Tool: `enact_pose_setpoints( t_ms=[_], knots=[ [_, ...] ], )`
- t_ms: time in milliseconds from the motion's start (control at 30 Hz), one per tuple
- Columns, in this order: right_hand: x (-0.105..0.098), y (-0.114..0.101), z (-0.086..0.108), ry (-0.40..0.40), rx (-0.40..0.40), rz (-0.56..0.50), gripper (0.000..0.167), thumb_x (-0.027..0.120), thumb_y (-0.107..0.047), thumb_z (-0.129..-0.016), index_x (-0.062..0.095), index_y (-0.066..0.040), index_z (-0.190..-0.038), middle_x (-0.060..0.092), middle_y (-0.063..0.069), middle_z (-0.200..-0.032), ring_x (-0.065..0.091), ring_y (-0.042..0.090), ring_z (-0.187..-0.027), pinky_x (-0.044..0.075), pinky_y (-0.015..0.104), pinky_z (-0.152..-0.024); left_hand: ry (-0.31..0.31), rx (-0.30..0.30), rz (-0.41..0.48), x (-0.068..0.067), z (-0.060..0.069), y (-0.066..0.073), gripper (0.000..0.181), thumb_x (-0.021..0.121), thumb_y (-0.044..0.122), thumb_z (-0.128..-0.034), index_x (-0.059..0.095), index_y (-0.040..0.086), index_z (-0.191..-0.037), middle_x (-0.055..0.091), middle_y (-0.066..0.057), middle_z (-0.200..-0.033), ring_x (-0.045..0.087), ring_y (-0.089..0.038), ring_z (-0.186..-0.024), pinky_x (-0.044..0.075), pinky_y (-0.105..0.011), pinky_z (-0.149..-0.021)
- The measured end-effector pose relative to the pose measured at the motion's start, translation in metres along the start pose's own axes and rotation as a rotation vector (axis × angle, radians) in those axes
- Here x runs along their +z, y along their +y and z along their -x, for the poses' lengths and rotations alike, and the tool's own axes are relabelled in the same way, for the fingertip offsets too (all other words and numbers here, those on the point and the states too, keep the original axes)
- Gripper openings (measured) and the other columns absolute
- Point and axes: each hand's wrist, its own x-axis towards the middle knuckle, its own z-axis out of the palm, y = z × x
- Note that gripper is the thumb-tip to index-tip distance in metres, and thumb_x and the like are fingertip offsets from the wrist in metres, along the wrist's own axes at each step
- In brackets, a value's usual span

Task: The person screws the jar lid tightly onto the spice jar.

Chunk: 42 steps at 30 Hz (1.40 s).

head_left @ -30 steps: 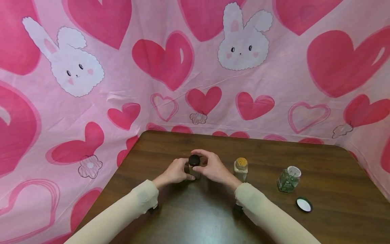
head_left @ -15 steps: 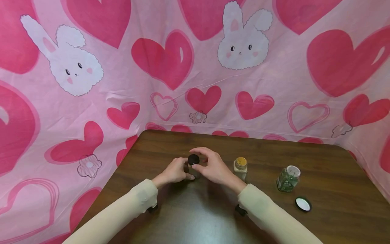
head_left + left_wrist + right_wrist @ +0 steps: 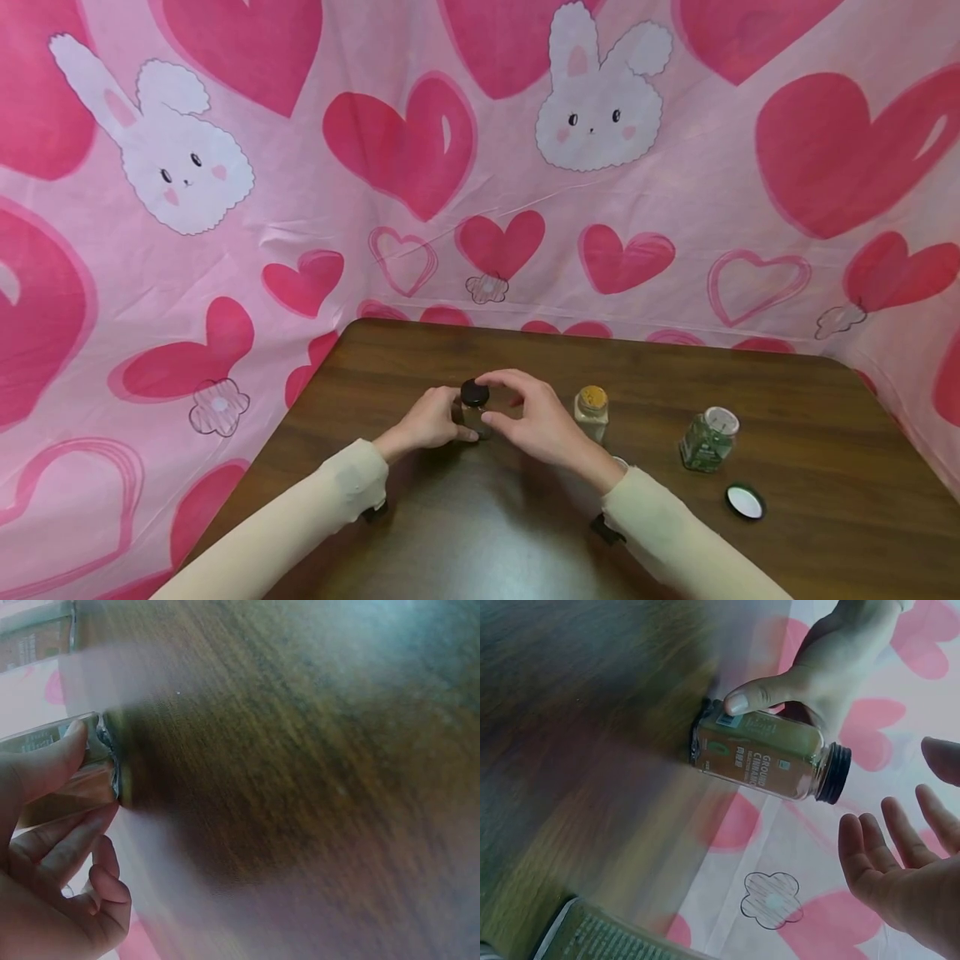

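Observation:
A glass jar of ground cinnamon (image 3: 761, 757) stands upright on the table, its black screw cap (image 3: 835, 773) on top. My left hand (image 3: 431, 421) grips the jar low down, thumb on one side and fingers on the other, as the left wrist view also shows. Around the cap's right side, my right hand (image 3: 536, 421) is held with fingers spread and gently bent. In the right wrist view those fingers (image 3: 907, 838) are apart from the cap and hold nothing.
Right of the hands stands an uncapped jar (image 3: 592, 417) with a yellow top. Beyond it are a jar of green flakes (image 3: 707, 442) and an upturned dark lid (image 3: 746, 502). A white-topped round thing (image 3: 620, 463) is partly hidden behind the right wrist. Patterned cloth (image 3: 517, 250) hangs behind the table.
My right hand has loosened from the cap and drawn slightly to the right. The round thing behind its wrist has come into sight. My left hand keeps its grip on the jar.

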Motion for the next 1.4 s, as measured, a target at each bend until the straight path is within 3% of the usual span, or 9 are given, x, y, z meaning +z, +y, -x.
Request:
enact_pose_setpoints(
  t_ms=[167, 433, 667, 1200, 1400],
  knots=[
    [-0.005, -0.001, 0.007, -0.003, 0.004, 0.013, 0.042, 0.081, -0.005, -0.092, 0.070, -0.010, -0.133, 0.067, -0.001, -0.134, 0.062, 0.030, -0.122, 0.053, 0.054, -0.093, -0.012, -0.005, 0.008, 0.001, -0.001, -0.002, 0.042, 0.096, 0.015, -0.0784, 0.078, 0.010, -0.116, 0.074, 0.003, -0.088, 0.064, -0.011, -0.075, 0.052, -0.035, -0.071],
    [-0.010, 0.000, 0.016, 0.014, 0.009, 0.029, 0.042, 0.082, -0.008, -0.092, 0.071, -0.012, -0.132, 0.067, -0.005, -0.132, 0.062, 0.019, -0.119, 0.054, 0.049, -0.092, 0.000, 0.011, 0.024, 0.002, -0.002, -0.004, 0.039, 0.096, 0.013, -0.0779, 0.077, 0.010, -0.112, 0.077, 0.001, -0.098, 0.071, -0.013, -0.088, 0.056, -0.041, -0.082],
    [-0.015, 0.003, 0.026, 0.027, 0.038, 0.040, 0.042, 0.083, -0.009, -0.091, 0.072, -0.020, -0.130, 0.068, -0.007, -0.132, 0.062, 0.014, -0.117, 0.055, 0.048, -0.092, 0.002, 0.008, 0.022, 0.002, -0.002, -0.004, 0.037, 0.096, 0.013, -0.0775, 0.076, 0.011, -0.109, 0.077, 0.002, -0.097, 0.072, -0.014, -0.088, 0.056, -0.042, -0.082],
    [-0.031, 0.007, 0.047, 0.020, 0.067, 0.065, 0.044, 0.083, -0.012, -0.092, 0.070, -0.026, -0.132, 0.066, -0.011, -0.132, 0.061, 0.014, -0.113, 0.054, 0.046, -0.093, -0.015, -0.018, 0.044, 0.002, -0.003, -0.002, 0.039, 0.097, 0.013, -0.0764, 0.077, 0.011, -0.110, 0.078, 0.003, -0.096, 0.073, -0.014, -0.090, 0.056, -0.045, -0.087],
    [-0.034, 0.010, 0.055, 0.022, 0.073, 0.061, 0.044, 0.082, -0.011, -0.093, 0.069, -0.025, -0.133, 0.068, -0.005, -0.133, 0.061, 0.015, -0.110, 0.054, 0.047, -0.093, -0.020, -0.020, 0.027, 0.001, -0.002, -0.002, 0.042, 0.098, 0.014, -0.0739, 0.076, 0.011, -0.109, 0.078, 0.001, -0.098, 0.073, -0.017, -0.092, 0.056, -0.047, -0.088]
  ],
)
